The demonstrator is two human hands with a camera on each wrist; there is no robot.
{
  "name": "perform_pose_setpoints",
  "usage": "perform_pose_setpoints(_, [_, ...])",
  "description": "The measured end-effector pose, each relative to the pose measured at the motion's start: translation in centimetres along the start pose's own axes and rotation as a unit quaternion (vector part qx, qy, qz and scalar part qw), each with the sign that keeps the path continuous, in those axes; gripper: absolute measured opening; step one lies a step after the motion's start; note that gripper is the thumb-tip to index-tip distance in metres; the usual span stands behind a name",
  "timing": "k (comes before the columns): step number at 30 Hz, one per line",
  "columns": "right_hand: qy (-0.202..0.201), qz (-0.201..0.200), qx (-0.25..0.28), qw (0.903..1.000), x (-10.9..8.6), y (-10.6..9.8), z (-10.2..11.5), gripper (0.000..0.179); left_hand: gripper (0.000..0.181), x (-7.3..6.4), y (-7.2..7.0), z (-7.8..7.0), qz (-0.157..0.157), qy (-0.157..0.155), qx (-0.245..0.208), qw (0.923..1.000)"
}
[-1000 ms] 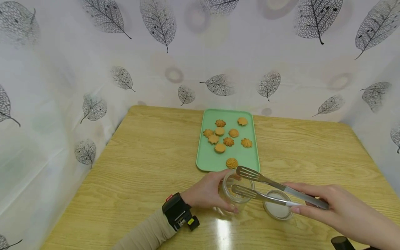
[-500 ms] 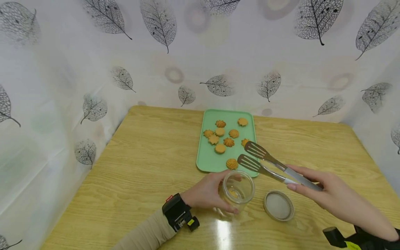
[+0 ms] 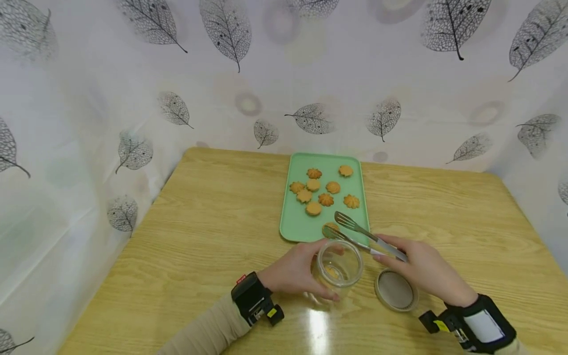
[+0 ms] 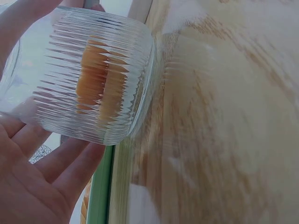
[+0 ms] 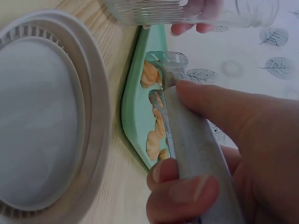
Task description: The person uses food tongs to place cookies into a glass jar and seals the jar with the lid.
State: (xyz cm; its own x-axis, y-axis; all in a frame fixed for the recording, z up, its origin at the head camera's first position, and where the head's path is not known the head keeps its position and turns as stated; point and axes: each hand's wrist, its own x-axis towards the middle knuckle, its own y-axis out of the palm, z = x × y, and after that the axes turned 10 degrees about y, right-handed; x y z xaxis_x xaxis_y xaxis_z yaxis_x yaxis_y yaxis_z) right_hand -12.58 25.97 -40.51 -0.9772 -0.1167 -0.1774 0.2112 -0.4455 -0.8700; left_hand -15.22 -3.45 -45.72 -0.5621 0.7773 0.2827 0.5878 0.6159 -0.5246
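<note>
My left hand (image 3: 297, 268) grips a clear glass jar (image 3: 357, 271) from its left side, its open mouth facing up. Inside, the left wrist view shows brown cookies (image 4: 93, 77) through the ribbed glass near the base. A pair of metal tongs (image 3: 388, 247) is held between the thumb and fingers of my right hand (image 3: 423, 268). Their slotted heads stand apart over the near end of the green tray (image 3: 295, 229), one overlapping the nearest cookie (image 3: 330, 227). In the right wrist view the tongs' grey handle (image 5: 196, 149) lies under my thumb.
Several more cookies (image 3: 313, 208) lie spread over the tray. A round lid (image 3: 396, 290) rests on the wooden table (image 3: 213, 212), right of the jar and close under my right hand. A leaf-patterned curtain (image 3: 275, 64) hangs behind the table and along its sides.
The tongs have moved from over the jar mouth, up past the tray's right edge, then left over the nearest cookie. My left hand and the jar have stayed in place.
</note>
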Motion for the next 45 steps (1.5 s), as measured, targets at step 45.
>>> perform_pose_setpoints(45, [-0.025, -0.028, 0.008, 0.9993, 1.1, 1.5, 0.8, 0.071, 0.088, 0.0, -0.1, -0.2, 0.000, -0.009, -0.004, 0.9999])
